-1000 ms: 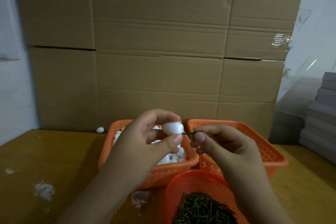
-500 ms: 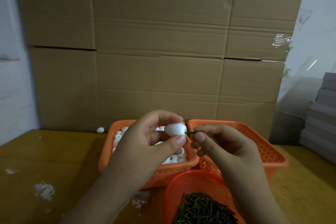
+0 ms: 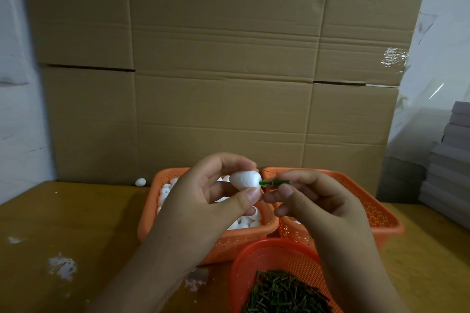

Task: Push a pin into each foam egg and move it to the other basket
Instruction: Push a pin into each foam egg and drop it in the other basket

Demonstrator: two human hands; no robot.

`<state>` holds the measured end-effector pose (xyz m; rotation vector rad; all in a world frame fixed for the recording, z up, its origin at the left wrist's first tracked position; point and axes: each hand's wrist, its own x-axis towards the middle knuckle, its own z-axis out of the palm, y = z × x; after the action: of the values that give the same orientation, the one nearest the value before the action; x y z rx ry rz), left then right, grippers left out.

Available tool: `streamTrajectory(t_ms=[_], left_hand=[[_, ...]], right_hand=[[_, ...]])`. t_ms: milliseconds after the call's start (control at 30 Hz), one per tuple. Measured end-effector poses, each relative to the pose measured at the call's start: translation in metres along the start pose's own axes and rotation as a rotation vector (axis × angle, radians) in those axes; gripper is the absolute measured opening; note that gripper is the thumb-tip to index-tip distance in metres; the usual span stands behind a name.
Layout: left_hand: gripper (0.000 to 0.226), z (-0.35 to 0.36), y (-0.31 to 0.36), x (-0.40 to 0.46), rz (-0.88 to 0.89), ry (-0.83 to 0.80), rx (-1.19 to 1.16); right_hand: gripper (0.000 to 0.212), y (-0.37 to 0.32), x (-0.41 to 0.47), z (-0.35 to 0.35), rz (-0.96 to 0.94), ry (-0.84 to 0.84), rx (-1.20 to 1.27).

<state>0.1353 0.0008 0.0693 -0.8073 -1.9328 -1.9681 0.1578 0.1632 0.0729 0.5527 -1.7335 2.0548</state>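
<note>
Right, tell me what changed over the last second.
Little. More of the green pin shows between the egg and the right hand now. The left hand still holds the egg; the right still pinches the pin. Baskets unmoved.

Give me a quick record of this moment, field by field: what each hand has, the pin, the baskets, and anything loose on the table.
left hand: holds a white foam egg above the left basket
right hand: pinches the green pin
pin: roughly level, tip at the egg's narrow end, most of it showing
left basket: orange, holds white eggs
right basket: orange, contents mostly hidden
round basket: nearest, holds green pins
stray egg: on the table, left of the baskets
</note>
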Motion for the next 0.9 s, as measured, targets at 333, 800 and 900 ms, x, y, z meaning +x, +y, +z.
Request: streamTrajectory(t_ms=[333,800,900], left_hand=[[0.024,0.0017,0.0017,-0.0015,0.003,0.003,0.022],[0.023,0.0045,0.0029,-0.0041,0.016,0.037,0.14],[0.024,0.0046,0.0028,-0.0039,0.009,0.045,0.14]], right_hand=[[0.016,-0.0013,-0.0004,0.0009,0.016,0.012,-0.002],[0.021,-0.001,-0.0019,0.0031,-0.017,0.004,-0.153],[0.023,0.0,-0.0021,0.0035,-0.013,0.003,-0.148]])
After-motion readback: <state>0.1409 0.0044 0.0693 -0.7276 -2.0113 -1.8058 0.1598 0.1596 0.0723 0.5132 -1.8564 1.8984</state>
